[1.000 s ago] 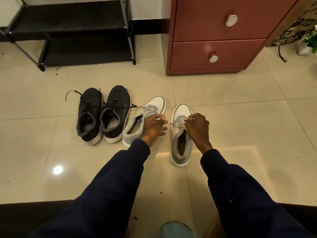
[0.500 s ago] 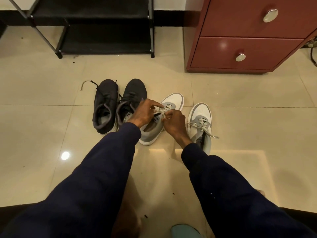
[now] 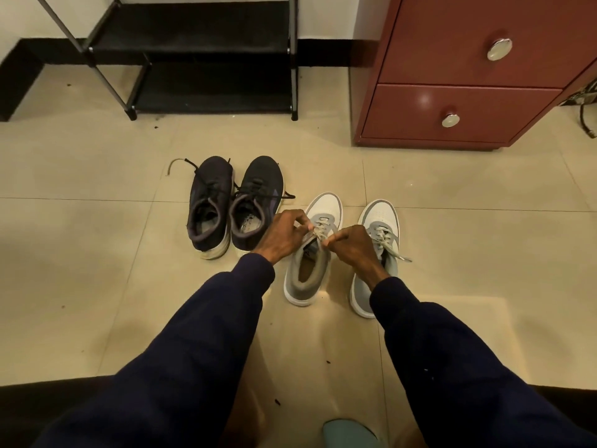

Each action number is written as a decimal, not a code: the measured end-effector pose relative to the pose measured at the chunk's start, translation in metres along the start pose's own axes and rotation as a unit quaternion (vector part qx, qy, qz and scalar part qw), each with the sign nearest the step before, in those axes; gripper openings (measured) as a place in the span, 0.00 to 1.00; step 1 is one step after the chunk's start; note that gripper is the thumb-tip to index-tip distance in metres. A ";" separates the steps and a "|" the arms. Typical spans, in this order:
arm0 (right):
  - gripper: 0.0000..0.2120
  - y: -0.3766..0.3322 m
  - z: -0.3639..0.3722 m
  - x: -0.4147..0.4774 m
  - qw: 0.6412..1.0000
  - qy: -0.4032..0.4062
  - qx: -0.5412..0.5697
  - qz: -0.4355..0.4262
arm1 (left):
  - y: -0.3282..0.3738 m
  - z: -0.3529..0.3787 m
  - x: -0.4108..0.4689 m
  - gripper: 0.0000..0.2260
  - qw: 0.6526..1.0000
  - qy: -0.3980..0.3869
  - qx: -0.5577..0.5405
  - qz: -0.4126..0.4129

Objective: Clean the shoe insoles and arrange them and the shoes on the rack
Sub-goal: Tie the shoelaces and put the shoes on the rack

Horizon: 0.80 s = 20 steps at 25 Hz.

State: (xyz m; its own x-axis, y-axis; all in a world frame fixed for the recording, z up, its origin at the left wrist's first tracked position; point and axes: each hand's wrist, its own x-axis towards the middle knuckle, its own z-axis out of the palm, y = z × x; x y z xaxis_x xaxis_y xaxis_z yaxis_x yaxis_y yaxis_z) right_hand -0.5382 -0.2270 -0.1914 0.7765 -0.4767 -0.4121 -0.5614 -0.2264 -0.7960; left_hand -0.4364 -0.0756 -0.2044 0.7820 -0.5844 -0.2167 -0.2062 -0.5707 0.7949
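Warm, yellowish and rather dim indoor light lay on the glossy tiled floor point(image 3: 97, 270). A soft glare spot shone on the lower drawer point(image 3: 423, 100) of the red cabinet point(image 3: 468, 27). Left of the cabinet, the shoe rack point(image 3: 200, 76) sank into near-black shadow. Wide-angle distortion tilted the cabinet's edges, and focus was sharp.

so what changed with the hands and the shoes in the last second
The right hand left the right grey-white shoe, whose lacing it had been pinching, and moved left to the other grey-white shoe. The left hand, which had been resting open beside that shoe, came onto it too. Both now pinch its laces. The black pair and the rack stayed as they were.
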 end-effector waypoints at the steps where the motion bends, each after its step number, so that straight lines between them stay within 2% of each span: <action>1: 0.03 -0.002 -0.005 -0.001 1.000 0.008 0.010 0.002 | 0.005 -0.001 -0.003 0.09 1.000 0.003 0.009 0.000; 4: 0.04 -0.009 -0.014 -0.003 1.000 -0.015 0.001 -0.005 | 0.019 -0.005 -0.012 0.12 0.996 0.023 0.082 0.025; 6: 0.10 -0.011 -0.017 -0.001 0.999 -0.040 -0.036 0.001 | 0.030 -0.006 -0.017 0.12 0.987 0.045 0.147 0.041; 9: 0.09 -0.021 -0.020 -0.006 0.996 -0.051 -0.074 -0.013 | 0.040 -0.012 -0.020 0.11 0.976 0.074 0.191 0.069; 13: 0.11 -0.032 -0.029 -0.010 0.995 -0.034 -0.085 -0.027 | 0.049 -0.015 -0.023 0.17 0.998 0.001 0.065 -0.011; 15: 0.14 -0.030 -0.032 -0.009 0.997 -0.029 -0.064 -0.026 | 0.048 -0.010 -0.024 0.17 0.996 0.000 -0.064 -0.066; 17: 0.17 -0.025 -0.033 -0.009 0.999 -0.030 0.027 -0.008 | 0.046 -0.005 -0.026 0.17 0.972 0.009 -0.203 -0.118; 20: 0.17 -0.017 -0.030 -0.008 0.987 -0.009 0.160 0.017 | 0.042 0.004 -0.023 0.16 0.949 0.038 -0.281 -0.135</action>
State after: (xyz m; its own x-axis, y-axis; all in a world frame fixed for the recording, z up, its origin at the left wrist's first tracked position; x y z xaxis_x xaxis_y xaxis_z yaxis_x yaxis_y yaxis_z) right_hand -0.5437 -0.2450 -0.1615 0.7658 -0.4634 -0.4459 -0.4702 0.0695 -0.8798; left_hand -0.4656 -0.0884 -0.1678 0.8062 -0.4052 -0.4312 0.3381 -0.2827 0.8977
